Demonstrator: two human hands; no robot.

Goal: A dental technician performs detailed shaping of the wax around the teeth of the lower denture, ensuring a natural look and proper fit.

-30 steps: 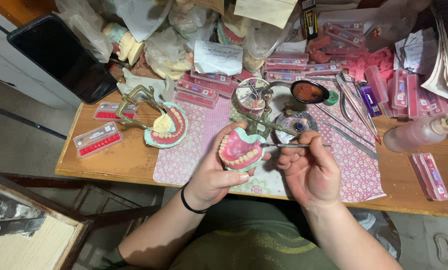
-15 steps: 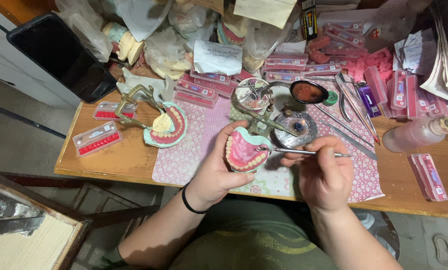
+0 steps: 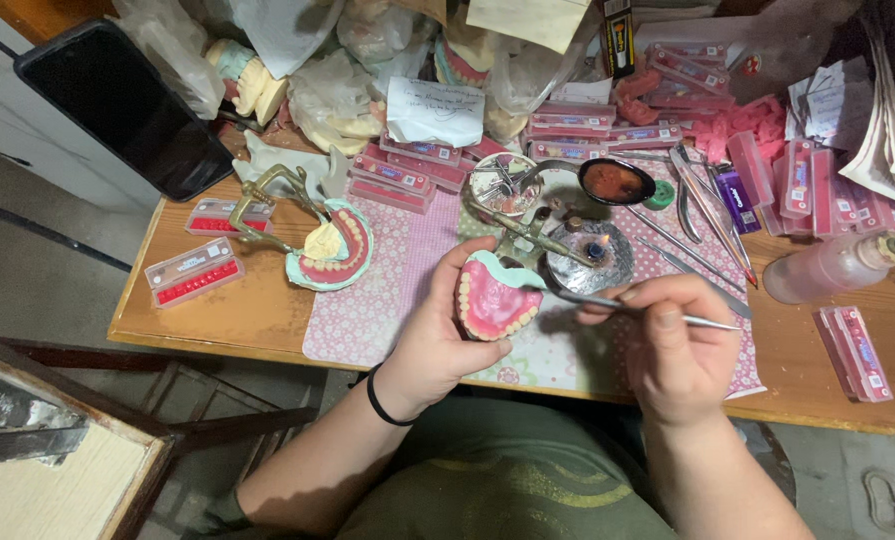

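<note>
left grip [image 3: 437, 335] is clamping a pink denture model [image 3: 492, 300] above the counter [image 3: 237, 315] | right grip [image 3: 672, 345] is pinching a metal wax tool [image 3: 637, 310], tip touching the denture | small burner [image 3: 589, 252] is sitting just behind

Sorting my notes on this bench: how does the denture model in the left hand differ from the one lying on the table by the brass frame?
The held denture model is lifted in the left hand, a metal tool from the right hand at its edge; the table model lies flat, untouched. The held one shows a full pink palate; the table one carries a cream lump. Both have pink gums, pale teeth and greenish bases.
</note>
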